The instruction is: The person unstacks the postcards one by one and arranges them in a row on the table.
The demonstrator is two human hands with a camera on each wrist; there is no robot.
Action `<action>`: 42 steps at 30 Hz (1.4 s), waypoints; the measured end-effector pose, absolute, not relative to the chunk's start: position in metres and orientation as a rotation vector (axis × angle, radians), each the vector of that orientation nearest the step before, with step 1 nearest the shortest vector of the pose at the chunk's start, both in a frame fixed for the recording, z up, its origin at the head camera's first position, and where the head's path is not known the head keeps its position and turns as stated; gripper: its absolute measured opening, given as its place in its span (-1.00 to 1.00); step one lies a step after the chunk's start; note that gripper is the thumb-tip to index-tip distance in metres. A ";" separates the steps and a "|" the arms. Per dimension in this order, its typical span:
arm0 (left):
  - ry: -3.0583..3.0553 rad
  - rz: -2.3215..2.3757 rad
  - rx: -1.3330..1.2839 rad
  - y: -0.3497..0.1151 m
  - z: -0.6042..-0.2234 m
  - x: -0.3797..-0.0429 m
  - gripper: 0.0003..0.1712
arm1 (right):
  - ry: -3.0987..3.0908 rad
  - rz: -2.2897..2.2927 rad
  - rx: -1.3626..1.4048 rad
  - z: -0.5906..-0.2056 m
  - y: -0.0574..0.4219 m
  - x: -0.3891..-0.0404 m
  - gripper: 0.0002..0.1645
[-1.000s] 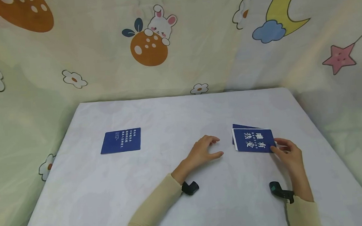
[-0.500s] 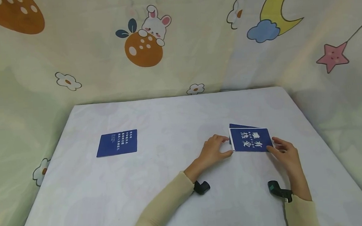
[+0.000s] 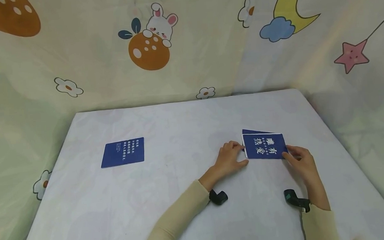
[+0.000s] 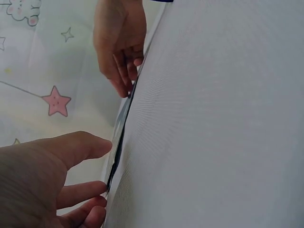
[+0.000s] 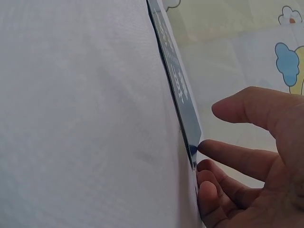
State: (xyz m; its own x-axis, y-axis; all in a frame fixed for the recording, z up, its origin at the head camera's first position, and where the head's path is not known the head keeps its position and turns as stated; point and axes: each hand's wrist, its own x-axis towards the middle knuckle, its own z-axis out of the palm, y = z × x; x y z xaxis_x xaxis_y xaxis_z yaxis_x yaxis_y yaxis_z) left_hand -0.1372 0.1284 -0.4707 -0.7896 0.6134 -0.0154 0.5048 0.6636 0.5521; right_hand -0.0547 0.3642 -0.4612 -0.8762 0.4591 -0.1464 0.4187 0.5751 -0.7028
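Two thin dark-blue booklets overlap at the right of the table, the upper booklet (image 3: 265, 146) printed with large white characters. Behind its far edge, a strip of the lower booklet (image 3: 256, 131) shows, slightly askew. My left hand (image 3: 228, 159) is at the pair's left edge, thumb by the near corner and fingertips right at the side. Opposite it, my right hand (image 3: 301, 160) has its fingertips at the right edge; in the right wrist view the index finger (image 5: 232, 154) meets the edge while the thumb stands apart. Another blue booklet (image 3: 123, 152) lies far to the left.
A white cloth covers the table (image 3: 179, 131). Behind and at both sides hangs a patterned curtain (image 3: 103, 48) with cartoon prints. Black wrist cameras (image 3: 218, 197) sit on both forearms, below the beige sleeves.
My left hand has moved right, from short of the booklets to their left edge. My right hand stays at the right edge. The head view has shifted slightly.
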 end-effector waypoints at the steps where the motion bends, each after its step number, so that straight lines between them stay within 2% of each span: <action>1: 2.681 0.801 0.919 0.128 -0.471 -0.138 -0.40 | -2.738 1.209 -0.770 -0.461 0.364 -0.055 -0.40; 23: 2.648 0.915 0.953 0.125 -0.472 -0.139 -0.43 | -2.697 1.209 -0.789 -0.460 0.364 -0.054 -0.41; 32: 2.590 1.069 0.897 0.124 -0.476 -0.140 -0.47 | -2.629 1.238 -0.893 -0.459 0.362 -0.056 -0.44; 42: 2.556 1.107 0.858 0.123 -0.476 -0.139 -0.43 | -2.541 1.302 -0.807 -0.455 0.358 -0.054 -0.42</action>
